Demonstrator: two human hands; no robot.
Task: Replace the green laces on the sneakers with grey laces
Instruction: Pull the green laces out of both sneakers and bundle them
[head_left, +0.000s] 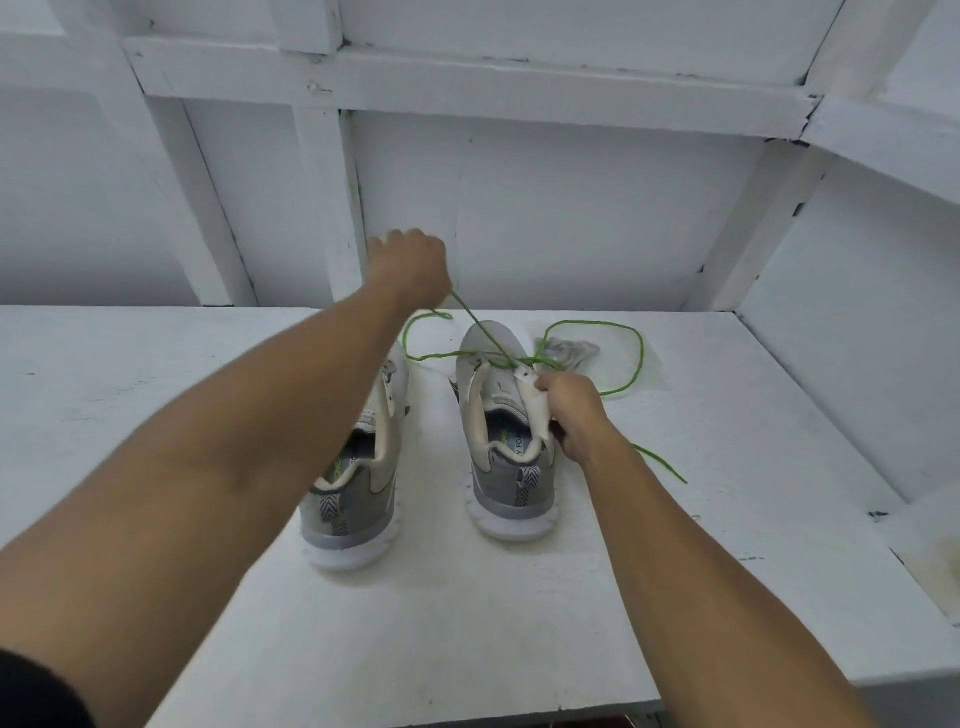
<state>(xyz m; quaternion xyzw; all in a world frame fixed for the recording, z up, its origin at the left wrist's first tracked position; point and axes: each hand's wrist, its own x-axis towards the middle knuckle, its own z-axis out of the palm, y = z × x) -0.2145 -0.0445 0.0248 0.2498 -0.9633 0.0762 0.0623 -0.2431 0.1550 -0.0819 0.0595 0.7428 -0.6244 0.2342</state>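
Note:
Two grey sneakers stand side by side on the white table (156, 395), heels toward me. My left forearm partly hides the left sneaker (358, 499). Raised above the table, my left hand (413, 270) is shut on a green lace (480, 330) that runs taut down to the front eyelets of the right sneaker (506, 457). My right hand (574, 413) grips that shoe's right upper edge. The lace's other part loops (631, 340) over the table to the right, and one end (667, 467) trails past my right wrist. A bundle of grey laces (571, 349) lies behind the right sneaker.
A white wall with wooden framing beams (322, 208) rises right behind the table. A white side panel (841, 322) closes in the right side. The table's front edge (519, 714) is near the bottom of the view.

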